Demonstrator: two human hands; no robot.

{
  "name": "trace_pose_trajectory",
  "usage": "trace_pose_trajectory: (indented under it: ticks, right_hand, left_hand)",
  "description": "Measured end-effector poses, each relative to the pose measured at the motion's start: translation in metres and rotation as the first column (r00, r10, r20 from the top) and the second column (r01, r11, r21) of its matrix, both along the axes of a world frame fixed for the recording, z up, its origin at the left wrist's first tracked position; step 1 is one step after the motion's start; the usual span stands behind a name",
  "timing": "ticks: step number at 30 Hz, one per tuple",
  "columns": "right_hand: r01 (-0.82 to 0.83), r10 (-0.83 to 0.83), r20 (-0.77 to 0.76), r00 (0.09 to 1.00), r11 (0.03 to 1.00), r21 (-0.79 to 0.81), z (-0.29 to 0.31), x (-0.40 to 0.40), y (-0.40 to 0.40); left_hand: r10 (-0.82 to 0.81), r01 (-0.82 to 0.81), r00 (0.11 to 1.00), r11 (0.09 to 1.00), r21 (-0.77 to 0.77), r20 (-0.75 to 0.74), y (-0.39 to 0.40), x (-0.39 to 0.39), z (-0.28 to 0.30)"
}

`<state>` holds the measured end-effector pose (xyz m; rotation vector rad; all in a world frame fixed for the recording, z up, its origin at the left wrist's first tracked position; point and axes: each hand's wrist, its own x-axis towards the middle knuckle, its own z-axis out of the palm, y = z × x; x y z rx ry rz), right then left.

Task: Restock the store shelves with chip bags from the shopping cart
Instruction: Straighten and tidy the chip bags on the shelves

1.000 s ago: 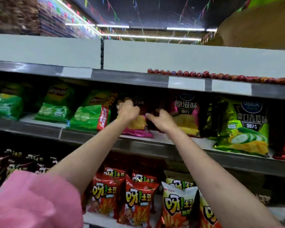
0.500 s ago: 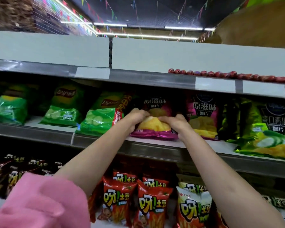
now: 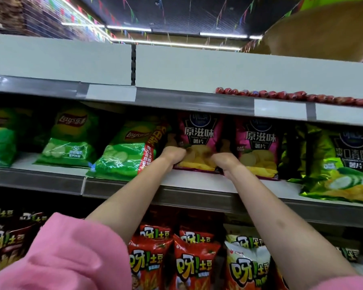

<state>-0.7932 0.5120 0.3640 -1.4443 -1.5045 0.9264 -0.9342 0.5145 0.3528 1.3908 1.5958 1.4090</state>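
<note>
**Both hands settle a pink chip bag on the middle shelf**

The grip is two-handed: the left hand [image 3: 173,152] and the right hand [image 3: 223,161] each hold a lower corner of the pink chip bag [image 3: 199,143], fingers curled around its bottom edge, though the fingertips themselves are hidden behind the foil. The bag stands nearly upright between the two hands, its base resting on the middle shelf [image 3: 197,183], a little back from the front lip.

Just right of the grip stands a second pink bag [image 3: 258,147] of the same kind, touching or nearly touching the held one. Beyond it sits a yellow-green cucumber bag [image 3: 342,164]. Just left of the grip a green Lay's bag [image 3: 124,151] leans against the held bag's side, with further green bags past it. Below the forearms, red and white fry-snack bags [image 3: 195,262] fill the lower shelf. Above the grip, the upper shelf edge [image 3: 176,99] carries blank price labels. A pink sleeve [image 3: 61,258] covers the left upper arm. The shopping cart is out of view.

The bag is likely light, air-puffed, slick and easily crushed; its contents are brittle. Holding by the sealed bottom corners or side seams, rather than squeezing the middle, seems the safest way to seat it.
</note>
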Motion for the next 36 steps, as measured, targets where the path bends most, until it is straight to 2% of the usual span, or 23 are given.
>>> trace_pose_trajectory:
  ticks: [3,6,10,13,16,19,21,25,28,31,33,36]
  right_hand:
    - [-0.003,0.003,-0.035,0.999,1.0,0.02,0.002,0.002,0.002]
    - [0.005,-0.005,-0.003,1.0,1.0,0.007,0.002,0.001,-0.001]
    - [0.057,-0.065,0.252,0.965,0.998,0.038,0.005,-0.001,-0.01]
    - [0.094,-0.159,0.395,0.905,0.979,0.179,0.011,-0.002,-0.016]
    - [0.102,-0.232,0.381,0.895,0.938,0.332,0.018,-0.012,-0.031]
    - [0.044,-0.18,0.338,0.924,0.926,0.374,0.022,-0.031,-0.046]
    - [-0.031,-0.092,0.322,0.942,0.933,0.357,0.021,-0.048,-0.054]
    - [-0.176,0.083,0.312,0.946,0.944,0.28,0.01,-0.086,-0.056]
    - [-0.201,0.152,0.273,0.95,0.966,0.162,0.0,-0.109,-0.054]
    - [-0.206,0.196,0.164,0.967,0.978,0.041,-0.009,-0.127,-0.05]
    - [-0.2,0.198,0.092,0.976,0.98,0.019,-0.013,-0.136,-0.047]
    - [-0.154,0.153,0.029,0.988,0.986,0.056,-0.014,-0.142,-0.041]
  left_hand:
    - [0.0,0.0,0.999,1.0,0.003,-0.033,-0.003,0.001,0.008]
    - [0.011,-0.018,0.99,0.999,-0.05,-0.139,-0.01,0.002,0.01]
    - [0.042,-0.054,0.981,0.997,-0.058,-0.19,-0.019,0.003,0.011]
    - [0.06,-0.056,0.963,0.998,0.023,-0.264,-0.031,0.007,0.019]
    - [0.131,-0.082,0.936,0.984,0.161,-0.326,-0.046,0.004,0.027]
    - [0.19,-0.094,0.942,0.941,0.325,-0.277,-0.056,-0.014,0.036]
    - [0.23,-0.136,0.942,0.928,0.347,-0.245,-0.059,-0.038,0.038]
    - [0.316,-0.251,0.917,0.931,0.263,-0.244,-0.059,-0.095,0.036]
    - [0.305,-0.323,0.888,0.946,0.004,-0.345,-0.064,-0.129,0.028]
    - [0.143,-0.169,0.974,0.976,-0.14,-0.178,-0.069,-0.15,0.017]
    - [0.06,-0.069,0.996,0.985,-0.157,-0.062,-0.072,-0.156,0.015]
    - [-0.002,0.002,1.0,0.992,-0.126,0.001,-0.072,-0.162,0.017]
